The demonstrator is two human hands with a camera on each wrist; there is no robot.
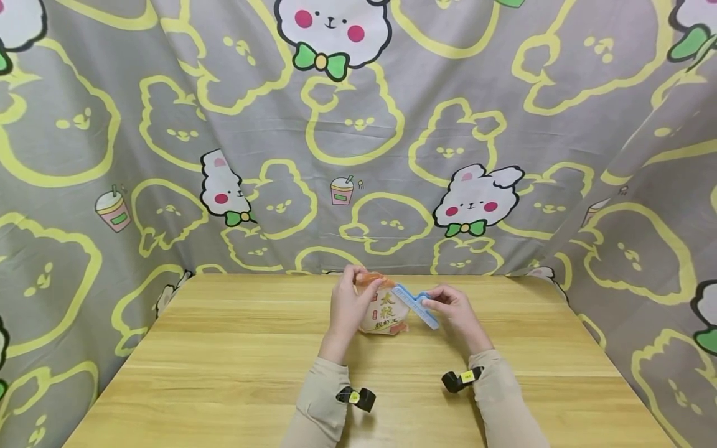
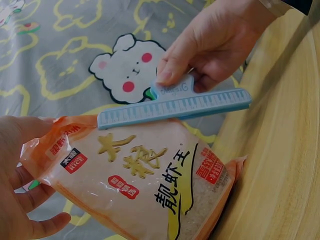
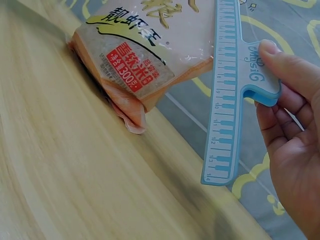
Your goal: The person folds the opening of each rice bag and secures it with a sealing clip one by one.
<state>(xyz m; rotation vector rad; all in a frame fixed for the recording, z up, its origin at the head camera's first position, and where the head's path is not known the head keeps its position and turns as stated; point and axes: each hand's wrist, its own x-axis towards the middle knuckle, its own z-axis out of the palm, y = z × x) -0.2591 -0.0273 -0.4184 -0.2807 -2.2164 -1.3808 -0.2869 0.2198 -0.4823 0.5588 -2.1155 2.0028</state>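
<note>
A small rice bag (image 1: 386,314), pale with orange edges and Chinese lettering, stands roughly upright toward the far side of the table. My left hand (image 1: 348,308) pinches its orange top at the left corner; in the left wrist view the other fingers (image 2: 32,200) spread beside the bag. My right hand (image 1: 456,311) grips the handle of a long blue sealing clip (image 1: 416,305), thumb on one face and fingers behind. The clip bears a piano-key pattern and numbers. One end of it overlaps the bag's top edge; whether its jaws have the bag between them I cannot tell.
The wooden table (image 1: 235,361) ends at a grey curtain (image 1: 358,143) with yellow outlines and white cartoon heads, which also hangs along both sides. A black camera strap sits on each wrist, the left strap (image 1: 358,398) and the right strap (image 1: 460,378).
</note>
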